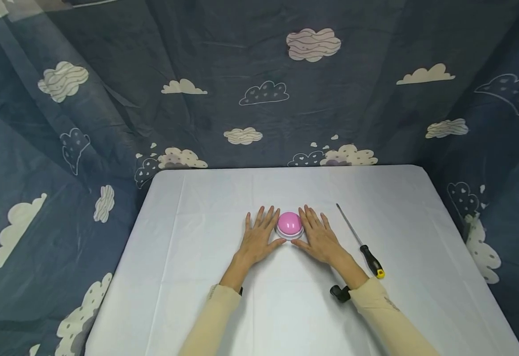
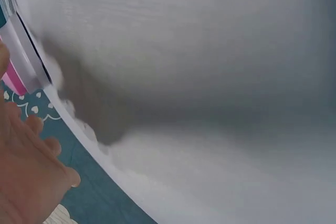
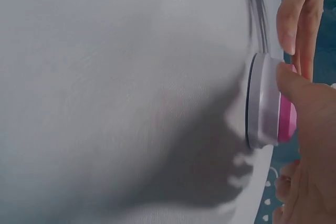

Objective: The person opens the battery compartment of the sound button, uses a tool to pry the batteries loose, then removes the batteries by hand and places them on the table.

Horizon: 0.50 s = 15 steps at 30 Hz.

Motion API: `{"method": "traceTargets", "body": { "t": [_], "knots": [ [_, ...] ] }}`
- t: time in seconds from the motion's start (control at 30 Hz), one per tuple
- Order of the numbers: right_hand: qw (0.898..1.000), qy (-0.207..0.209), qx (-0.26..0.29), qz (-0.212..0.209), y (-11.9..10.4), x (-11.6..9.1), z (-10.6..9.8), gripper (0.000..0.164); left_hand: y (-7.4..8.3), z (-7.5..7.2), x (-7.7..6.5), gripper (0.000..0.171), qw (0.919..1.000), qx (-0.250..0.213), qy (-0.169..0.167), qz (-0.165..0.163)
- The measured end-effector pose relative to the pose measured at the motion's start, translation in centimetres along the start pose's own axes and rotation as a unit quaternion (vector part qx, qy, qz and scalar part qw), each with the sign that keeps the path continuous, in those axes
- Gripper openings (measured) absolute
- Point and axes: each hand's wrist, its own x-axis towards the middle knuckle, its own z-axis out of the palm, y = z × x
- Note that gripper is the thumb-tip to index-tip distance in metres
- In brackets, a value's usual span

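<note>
Beside the pink button [image 1: 289, 223], left hand [image 1: 255, 243] and right hand [image 1: 322, 242] spread straight fingers. I see a screwdriver [image 1: 368, 257] (farther right).

The head camera looks forward and down, nearer wrist cameras across the table [image 1: 286, 316], sharing the button [image 1: 289, 225].

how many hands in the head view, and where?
2: the left hand beside the left of the pink-topped round object, the right hand beside its right. Neither is hidden.
</note>
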Motion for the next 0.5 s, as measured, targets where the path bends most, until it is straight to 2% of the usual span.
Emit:
{"method": "traceTargets", "body": {
  "t": [0.17,0.5],
  "knots": [
    [1.0,-0.005,0.007,-0.006,-0.3,0.4,0.1,0.093,0.4,0.2,0.6,0.087,0.9997,0.006,-0.022,0.002],
    [0.999,-0.033,-0.003,0.001,-0.5,0.5,0.4,0.08,1.1,0.4,1.3,0.079,0.9994,0.012,-0.026,0.02]
  ]
}}
